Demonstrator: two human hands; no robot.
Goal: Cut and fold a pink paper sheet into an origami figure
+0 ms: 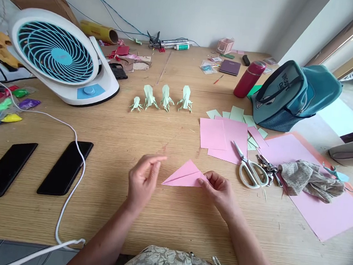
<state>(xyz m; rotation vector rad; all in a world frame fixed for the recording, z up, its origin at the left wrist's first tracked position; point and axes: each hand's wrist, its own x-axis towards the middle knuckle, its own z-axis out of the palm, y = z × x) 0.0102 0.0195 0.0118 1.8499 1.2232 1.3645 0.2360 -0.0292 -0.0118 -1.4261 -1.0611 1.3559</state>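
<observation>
A folded piece of pink paper (pixel 185 175), triangular with a crease line across it, is pinched at its right corner between the thumb and fingers of my right hand (pixel 219 192). My left hand (pixel 144 179) is just left of the paper's pointed end, apart from it, with thumb and index finger separated and nothing between them. Several pale green folded paper figures (pixel 166 98) stand in a row farther back. Pink paper sheets (pixel 212 134) lie to the right, with white-handled scissors (pixel 251 172) at their front edge.
At the left are a white fan (pixel 60 52), two black phones (pixel 65 168) and a white cable (pixel 78 177). A red bottle (pixel 249 79), a teal bag (pixel 287 97), keys (pixel 270 169) and a grey cloth (pixel 310 180) are on the right.
</observation>
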